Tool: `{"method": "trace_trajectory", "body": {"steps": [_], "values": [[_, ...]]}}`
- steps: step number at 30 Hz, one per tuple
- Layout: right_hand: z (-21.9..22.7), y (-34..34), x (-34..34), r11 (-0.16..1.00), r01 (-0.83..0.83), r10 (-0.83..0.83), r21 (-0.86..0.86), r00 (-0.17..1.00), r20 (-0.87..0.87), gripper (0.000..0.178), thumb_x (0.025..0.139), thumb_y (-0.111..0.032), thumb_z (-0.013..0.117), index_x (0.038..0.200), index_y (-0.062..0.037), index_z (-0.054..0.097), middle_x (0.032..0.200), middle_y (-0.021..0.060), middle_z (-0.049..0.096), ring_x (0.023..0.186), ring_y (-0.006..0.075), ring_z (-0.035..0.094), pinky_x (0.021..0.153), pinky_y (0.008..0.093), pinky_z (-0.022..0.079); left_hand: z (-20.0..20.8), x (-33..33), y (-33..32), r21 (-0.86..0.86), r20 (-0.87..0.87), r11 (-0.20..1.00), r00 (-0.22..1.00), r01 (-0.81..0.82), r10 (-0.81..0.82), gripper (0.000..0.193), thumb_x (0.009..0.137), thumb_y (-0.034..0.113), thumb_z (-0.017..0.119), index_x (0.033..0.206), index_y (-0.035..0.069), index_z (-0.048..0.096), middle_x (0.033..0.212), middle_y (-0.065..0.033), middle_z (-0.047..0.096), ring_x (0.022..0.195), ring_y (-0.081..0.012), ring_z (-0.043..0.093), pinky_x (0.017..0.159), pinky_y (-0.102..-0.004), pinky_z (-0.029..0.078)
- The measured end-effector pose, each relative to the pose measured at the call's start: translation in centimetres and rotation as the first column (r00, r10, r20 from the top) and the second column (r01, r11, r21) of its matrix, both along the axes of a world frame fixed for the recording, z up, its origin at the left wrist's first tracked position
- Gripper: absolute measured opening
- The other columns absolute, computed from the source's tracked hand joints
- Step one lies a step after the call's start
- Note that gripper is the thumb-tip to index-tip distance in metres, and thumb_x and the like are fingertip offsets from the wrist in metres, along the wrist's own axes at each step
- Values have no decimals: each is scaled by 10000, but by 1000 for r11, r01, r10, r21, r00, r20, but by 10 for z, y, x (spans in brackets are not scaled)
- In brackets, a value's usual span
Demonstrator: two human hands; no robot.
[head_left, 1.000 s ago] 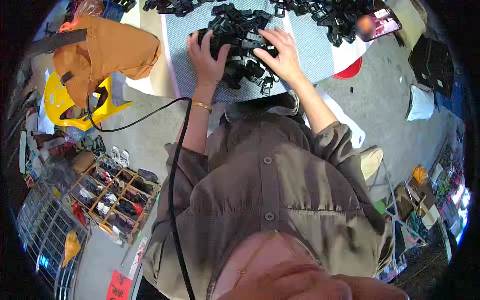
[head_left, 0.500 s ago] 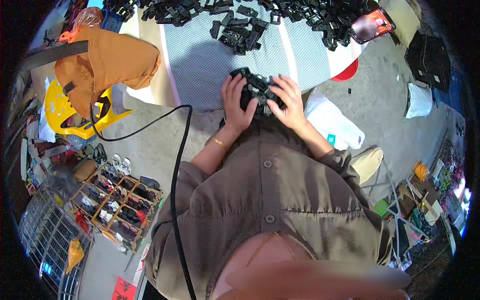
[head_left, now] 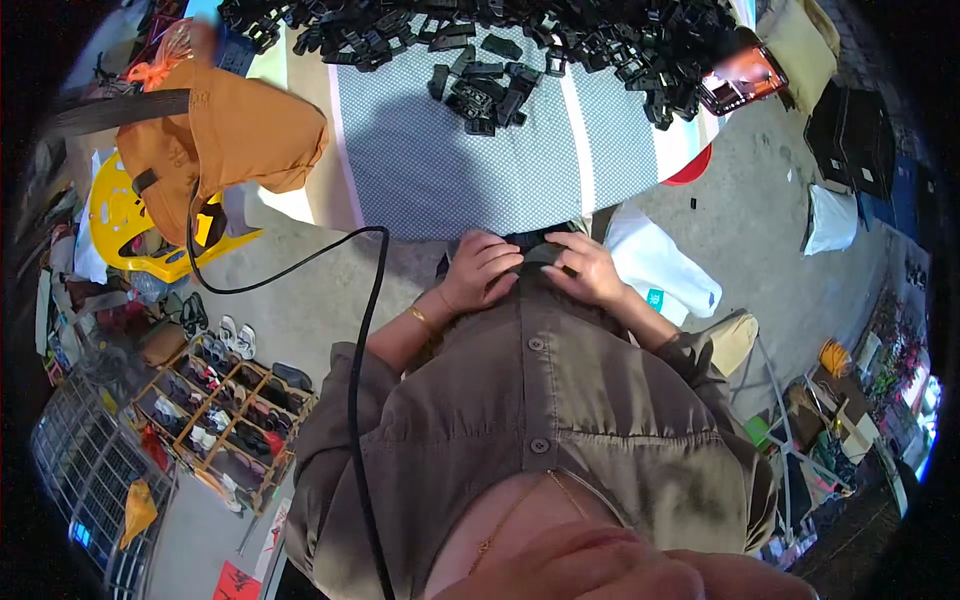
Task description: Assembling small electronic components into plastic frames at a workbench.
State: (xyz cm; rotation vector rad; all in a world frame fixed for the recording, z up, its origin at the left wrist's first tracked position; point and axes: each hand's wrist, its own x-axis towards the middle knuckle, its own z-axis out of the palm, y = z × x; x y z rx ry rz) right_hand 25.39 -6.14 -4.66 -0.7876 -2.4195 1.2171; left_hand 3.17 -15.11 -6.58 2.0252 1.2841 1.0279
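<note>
My left hand [head_left: 482, 270] rests over my lap just below the table's near edge, its fingers loosely bent and pointing inward. Opposite it, my right hand [head_left: 588, 268] lies in the same way, thumb and fingers a little apart. I see nothing gripped in either hand. Between them, close under the table edge, a dark patch shows; what it is I cannot make out. On the patterned tablecloth [head_left: 420, 190], ahead of my hands, sits a small group of black plastic parts [head_left: 485, 95]. Beyond it spreads a large heap of similar black parts [head_left: 620, 45].
A brown bag [head_left: 250, 130] lies at the table's left, above a yellow plastic stool [head_left: 120, 225]. Its black cable [head_left: 365, 330] runs to me. A phone [head_left: 745, 80] lies far right. White plastic bag [head_left: 655, 260] beside my right arm; shoe rack [head_left: 225, 410] lower left.
Both hands have drawn back from the table edge toward my lap. The cluster of black parts they held is no longer visible between them. The view has shifted slightly.
</note>
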Motion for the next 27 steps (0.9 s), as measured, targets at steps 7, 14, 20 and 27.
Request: {"method": "trace_trajectory", "body": {"steps": [7, 14, 20, 27], "values": [[17, 109, -86, 852, 304, -204, 425, 942, -265, 210, 749, -131, 643, 928, -31, 596, 1057, 124, 585, 926, 297, 542, 797, 379, 446, 27, -40, 121, 200, -58, 713, 718, -672, 693, 304, 773, 120, 583, 1044, -7, 528, 1043, -162, 549, 986, -338, 475, 867, -437, 350], [5, 169, -158, 716, 247, -351, 652, 936, 31, 416, 811, -395, 541, 1088, -87, 574, 1059, 82, 572, 990, 274, 498, 825, 412, 396, -16, -65, 184, 231, -76, 713, 718, -662, 692, 349, 814, 205, 539, 1067, -35, 520, 1071, -192, 538, 1070, -357, 448, 957, -444, 301], [-19, 147, -142, 854, 261, -218, 450, 965, -145, 334, 774, -320, 580, 980, -60, 615, 943, 121, 578, 907, 296, 521, 811, 414, 405, -7, -45, 163, -147, -6, 771, 780, -619, 626, 257, 818, 174, 521, 989, -19, 526, 1090, -187, 516, 1017, -343, 470, 907, -417, 342], [-13, 101, -105, 868, 352, -299, 350, 934, -198, 338, 752, -240, 600, 1027, -47, 564, 1021, 133, 578, 973, 320, 523, 927, 468, 333, -9, -24, 120, -59, 107, 790, 783, -610, 613, 338, 831, 99, 502, 1140, -32, 463, 1060, -170, 548, 983, -325, 504, 890, -396, 373]]}}
